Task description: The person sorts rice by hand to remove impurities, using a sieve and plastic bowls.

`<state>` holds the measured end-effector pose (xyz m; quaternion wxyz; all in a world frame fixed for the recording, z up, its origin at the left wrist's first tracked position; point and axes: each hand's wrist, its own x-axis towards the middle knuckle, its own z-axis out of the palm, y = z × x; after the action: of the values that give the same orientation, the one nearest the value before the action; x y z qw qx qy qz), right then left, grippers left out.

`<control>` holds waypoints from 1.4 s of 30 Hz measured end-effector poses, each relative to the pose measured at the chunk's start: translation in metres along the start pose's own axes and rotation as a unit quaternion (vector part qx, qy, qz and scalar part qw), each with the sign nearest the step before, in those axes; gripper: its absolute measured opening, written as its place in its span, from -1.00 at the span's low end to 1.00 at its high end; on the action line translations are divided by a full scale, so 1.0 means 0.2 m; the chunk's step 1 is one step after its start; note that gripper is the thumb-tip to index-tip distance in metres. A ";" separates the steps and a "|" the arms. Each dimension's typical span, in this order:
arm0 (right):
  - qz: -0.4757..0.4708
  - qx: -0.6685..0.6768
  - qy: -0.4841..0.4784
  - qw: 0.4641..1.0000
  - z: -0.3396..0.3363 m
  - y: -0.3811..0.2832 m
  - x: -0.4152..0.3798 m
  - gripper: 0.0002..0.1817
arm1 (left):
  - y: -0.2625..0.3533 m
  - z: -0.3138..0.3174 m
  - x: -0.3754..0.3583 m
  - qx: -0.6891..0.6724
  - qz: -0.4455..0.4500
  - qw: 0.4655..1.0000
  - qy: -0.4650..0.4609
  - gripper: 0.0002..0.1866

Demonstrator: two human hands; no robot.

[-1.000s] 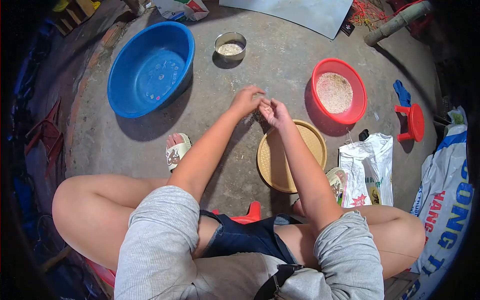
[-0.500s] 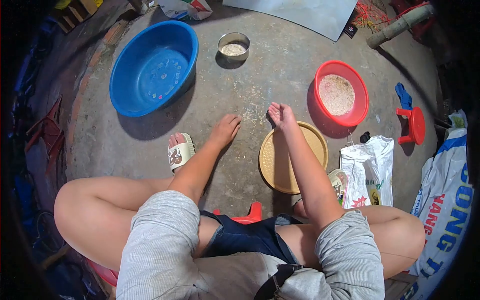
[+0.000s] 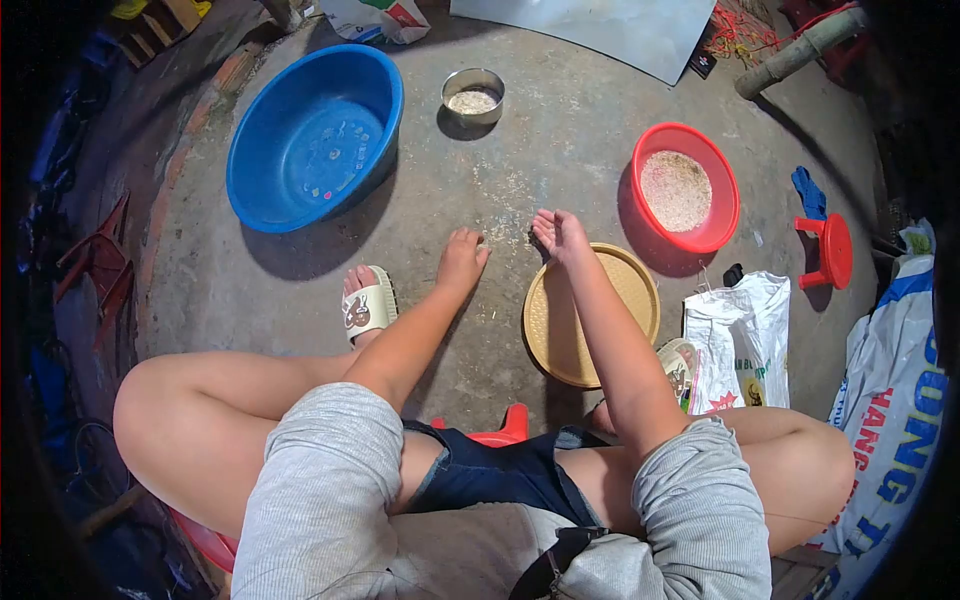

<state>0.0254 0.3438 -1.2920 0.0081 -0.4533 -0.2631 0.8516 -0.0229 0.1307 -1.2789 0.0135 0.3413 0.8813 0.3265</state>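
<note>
Pale grains [image 3: 505,190] lie scattered on the concrete floor between and ahead of my hands. At their left edge my left hand [image 3: 462,262] is low over the floor, back up, fingers extended and nothing held. Facing it, my right hand [image 3: 563,238] is turned on its side with the palm toward the grains, its fingers stretched out and bare. Under my right wrist and forearm lies a round tan woven-pattern tray [image 3: 625,300], partly covered by the arm.
A big blue basin [image 3: 250,150] stands front left, beside a metal bowl [image 3: 473,118] holding some grain. Front right, a red basin [image 3: 728,200] contains more grain. Farther right are a red stool [image 3: 835,253], a blue cloth [image 3: 808,192] and white printed sacks [image 3: 735,335].
My left hand has shifted slightly right, its fingers now pointing more forward. My right hand has edged a little left, narrowing the gap between them. The view has moved slightly.
</note>
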 end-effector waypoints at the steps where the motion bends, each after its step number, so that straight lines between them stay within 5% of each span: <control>1: -0.001 0.000 -0.001 1.000 0.00 0.00 0.00 -0.59 | 0.02 0.01 -0.01 0.006 -0.024 0.999 0.026 -0.81; 8: 0.006 0.019 0.002 1.000 0.00 0.02 0.02 -0.60 | 0.01 0.04 -0.02 -0.071 -0.103 0.992 -0.001 -0.83; 14: 0.027 0.042 0.001 0.999 0.04 0.03 0.02 -0.63 | -0.08 0.05 0.06 0.006 0.041 0.999 -0.022 -0.89; 17: 0.038 0.039 -0.009 0.998 0.07 0.05 0.01 -0.62 | -0.03 0.04 0.14 0.013 -0.060 0.998 -0.022 -0.89; 20: 0.057 0.039 -0.033 0.997 0.12 0.05 -0.04 -0.62 | 0.08 0.04 0.24 -0.117 -0.161 0.980 -0.007 -0.90; 23: 0.077 0.043 -0.137 0.987 0.08 0.06 0.03 -0.67 | 0.29 0.02 0.33 -0.292 -0.124 0.947 -0.056 -0.89; 26: -0.023 0.162 -0.092 0.982 0.02 0.08 0.22 -0.67 | 0.38 0.00 0.39 -0.196 0.005 0.980 -0.011 -0.83; 29: -0.074 0.204 0.036 0.975 0.05 -0.09 0.04 -0.65 | 0.37 0.01 0.36 -0.167 0.012 0.985 0.033 -0.75; 33: -0.103 0.188 0.062 0.975 -0.01 -0.18 0.04 -0.67 | 0.31 0.11 0.20 0.074 0.037 0.997 0.009 -0.59; 36: -0.104 0.189 0.083 0.973 -0.03 -0.15 0.02 -0.67 | 0.27 0.12 0.07 0.130 0.105 0.986 -0.022 -0.54; 42: -0.047 0.147 0.077 0.985 0.00 -0.02 0.02 -0.62 | 0.14 0.13 0.07 0.000 0.114 0.985 -0.126 -0.77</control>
<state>0.0221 0.3481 -1.2937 0.1349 -0.4988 -0.1543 0.8421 -0.0101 0.1691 -1.2793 0.0879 0.4778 0.8278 0.2806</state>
